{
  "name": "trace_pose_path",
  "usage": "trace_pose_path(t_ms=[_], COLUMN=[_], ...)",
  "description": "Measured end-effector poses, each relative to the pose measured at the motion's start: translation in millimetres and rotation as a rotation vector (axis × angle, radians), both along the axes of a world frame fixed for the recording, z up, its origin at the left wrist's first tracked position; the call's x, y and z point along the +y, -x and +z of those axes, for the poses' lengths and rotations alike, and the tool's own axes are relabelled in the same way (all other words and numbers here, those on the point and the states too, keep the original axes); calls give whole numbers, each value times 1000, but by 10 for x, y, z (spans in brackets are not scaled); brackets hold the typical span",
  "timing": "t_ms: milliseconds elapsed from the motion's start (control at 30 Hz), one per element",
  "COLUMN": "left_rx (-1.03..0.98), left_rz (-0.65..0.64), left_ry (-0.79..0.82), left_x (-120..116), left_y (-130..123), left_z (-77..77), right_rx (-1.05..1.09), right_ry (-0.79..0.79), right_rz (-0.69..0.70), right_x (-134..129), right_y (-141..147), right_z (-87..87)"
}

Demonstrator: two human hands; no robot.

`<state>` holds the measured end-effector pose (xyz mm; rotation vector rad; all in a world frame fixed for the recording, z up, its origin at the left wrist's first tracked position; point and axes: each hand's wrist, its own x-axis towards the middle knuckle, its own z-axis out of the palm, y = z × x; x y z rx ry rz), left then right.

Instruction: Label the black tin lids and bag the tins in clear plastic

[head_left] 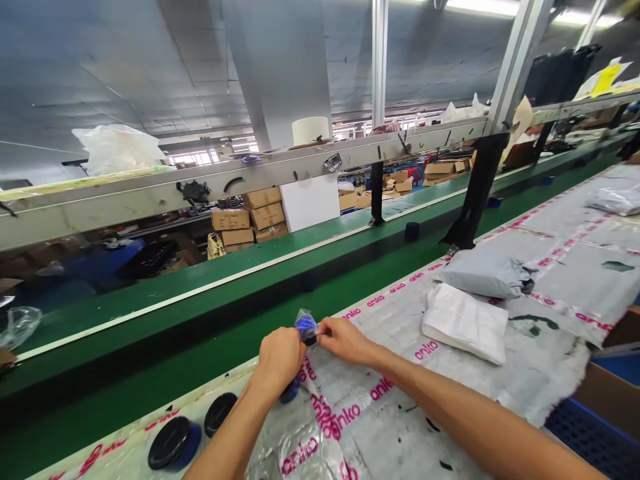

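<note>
A small blue item in clear plastic [305, 325] is held up between my two hands, over the table edge beside the green conveyor. My left hand [281, 357] is closed around its left side, knuckles up. My right hand [345, 339] pinches the wrap at its right side with thumb and fingertips. Below my left hand, a dark blue round item [290, 391] is partly hidden. Two round containers with black lids, one larger [174, 443] and one smaller [219, 412], sit on the table left of my left forearm.
The table cover [400, 407] has pink lettering. A folded white cloth [465, 323] and a grey plastic bag [480, 275] lie to the right. Dark blue items [412, 231] sit on the green conveyor [240, 320]. A black-wrapped post [475, 193] stands at its near edge.
</note>
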<state>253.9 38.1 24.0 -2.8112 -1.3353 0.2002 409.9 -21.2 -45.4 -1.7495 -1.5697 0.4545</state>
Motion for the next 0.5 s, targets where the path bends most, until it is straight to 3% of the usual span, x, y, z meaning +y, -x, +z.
trace_pose_path(t_ms=[167, 333, 500], left_rx=[-149, -277, -336], left_rz=[75, 87, 69], left_ry=[84, 271, 371], left_x=[178, 239, 129], left_y=[-4, 34, 9], left_z=[177, 423, 333], right_rx=[54, 6, -37], right_ry=[-57, -121, -161], right_rz=[-100, -179, -214], right_x=[83, -87, -291], right_y=[-76, -282, -357], right_z=[310, 639, 602])
